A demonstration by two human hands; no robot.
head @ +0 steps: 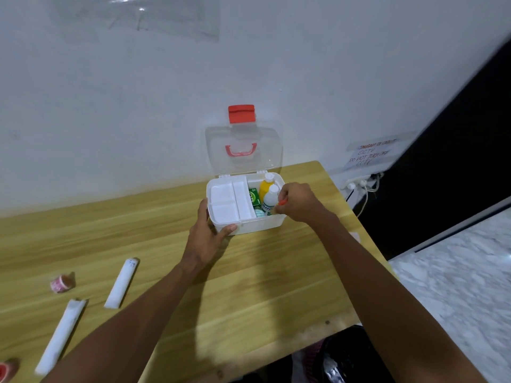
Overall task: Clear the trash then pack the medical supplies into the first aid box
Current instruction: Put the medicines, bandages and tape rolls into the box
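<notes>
The white first aid box [257, 226] stands open on the wooden table, its clear lid [243, 146] with a red latch leaning against the wall. A white divided tray fills its left side. On the right side are a yellow bottle [266, 186], a white bottle [269, 199], a green box [254, 196] and a teal item. My left hand [211, 230] grips the box's front left corner. My right hand [297, 201] hovers over the box's right side, pinching a small orange item [282, 202]. Two long white packets [121, 283] [60, 335] and a pink tape roll [61, 283] lie on the table at left.
A pink-red object [5, 370] shows at the bottom left edge. A black bag [348, 357] sits below the table's front edge. Power sockets and cables [359, 185] and a paper notice hang on the wall at right. A marble surface lies far right.
</notes>
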